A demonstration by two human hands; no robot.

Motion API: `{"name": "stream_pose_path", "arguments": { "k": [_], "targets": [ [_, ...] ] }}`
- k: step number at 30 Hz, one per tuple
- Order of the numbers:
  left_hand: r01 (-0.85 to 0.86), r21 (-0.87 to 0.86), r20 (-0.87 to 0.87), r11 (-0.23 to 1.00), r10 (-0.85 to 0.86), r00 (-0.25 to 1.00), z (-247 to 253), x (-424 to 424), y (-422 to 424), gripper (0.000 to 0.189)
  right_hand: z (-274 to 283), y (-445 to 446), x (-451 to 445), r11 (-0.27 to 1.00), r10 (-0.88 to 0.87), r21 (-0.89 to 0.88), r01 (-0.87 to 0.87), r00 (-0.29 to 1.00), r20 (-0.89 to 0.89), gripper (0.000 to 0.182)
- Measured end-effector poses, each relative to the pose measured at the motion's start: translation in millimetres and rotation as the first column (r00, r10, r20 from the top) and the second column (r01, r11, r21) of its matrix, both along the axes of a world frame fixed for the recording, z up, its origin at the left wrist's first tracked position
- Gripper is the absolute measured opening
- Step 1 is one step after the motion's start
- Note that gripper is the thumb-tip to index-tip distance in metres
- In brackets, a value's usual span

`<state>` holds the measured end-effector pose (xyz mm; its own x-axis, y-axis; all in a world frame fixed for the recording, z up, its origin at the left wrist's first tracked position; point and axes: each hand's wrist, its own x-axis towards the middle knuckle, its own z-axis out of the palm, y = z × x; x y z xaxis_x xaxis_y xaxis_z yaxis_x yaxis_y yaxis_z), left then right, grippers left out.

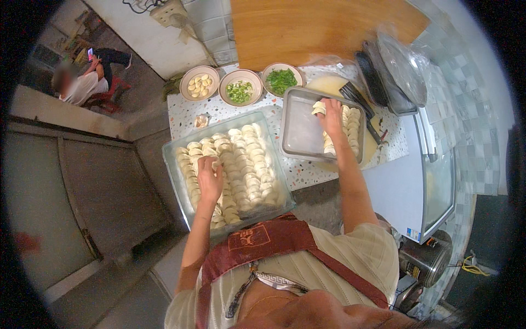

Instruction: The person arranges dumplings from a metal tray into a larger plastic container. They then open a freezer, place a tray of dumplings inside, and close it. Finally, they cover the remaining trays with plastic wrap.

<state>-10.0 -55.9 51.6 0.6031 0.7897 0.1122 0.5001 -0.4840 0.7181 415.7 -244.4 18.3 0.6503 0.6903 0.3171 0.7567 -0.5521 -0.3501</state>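
Note:
Rows of pale folded dumplings (254, 164) fill a large clear tray (174, 181) in front of me. My left hand (209, 177) is over the left rows, its fingers curled around a dumpling (215, 163). At the right stands a rectangular metal tray (289, 123) with rows of dumplings (352, 127) along its right side. My right hand (331, 117) reaches into this tray, gripping a dumpling (319, 108) at the upper end of the leftmost row. Part of that row is hidden beneath my hand and forearm.
Bowls of peeled garlic (200, 85), chopped scallion (239, 92) and chopped greens (281, 80) line the back. A garlic bulb (201, 121) lies nearby. A cleaver (356, 98) and a knife rest on a round cutting board (324, 83). Dark pans stand behind right; a seated person (88, 84) is far left.

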Motion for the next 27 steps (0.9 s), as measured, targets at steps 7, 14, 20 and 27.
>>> {"name": "stream_pose_path", "arguments": {
  "k": [7,14,20,27],
  "targets": [
    [-0.050,-0.005,0.105,0.999,0.050,0.993,7,-14,-11,0.027,8,-6,9,0.975,0.190,0.137,-0.176,0.976,-0.102,0.049],
    [-0.165,-0.051,0.081,0.985,0.169,0.982,18,-46,-9,0.025,99,70,-158,0.914,0.367,0.367,-0.175,0.743,-0.560,0.051],
    [-0.220,-0.041,0.124,0.975,0.223,0.967,24,-58,0,0.023,14,131,-267,0.802,0.498,-0.054,-0.595,0.716,-0.488,0.047],
    [-0.229,-0.099,0.104,0.968,0.239,0.966,16,-64,8,0.024,-16,129,-283,0.889,0.424,0.040,-0.455,0.789,-0.444,0.044]
  ]
}}
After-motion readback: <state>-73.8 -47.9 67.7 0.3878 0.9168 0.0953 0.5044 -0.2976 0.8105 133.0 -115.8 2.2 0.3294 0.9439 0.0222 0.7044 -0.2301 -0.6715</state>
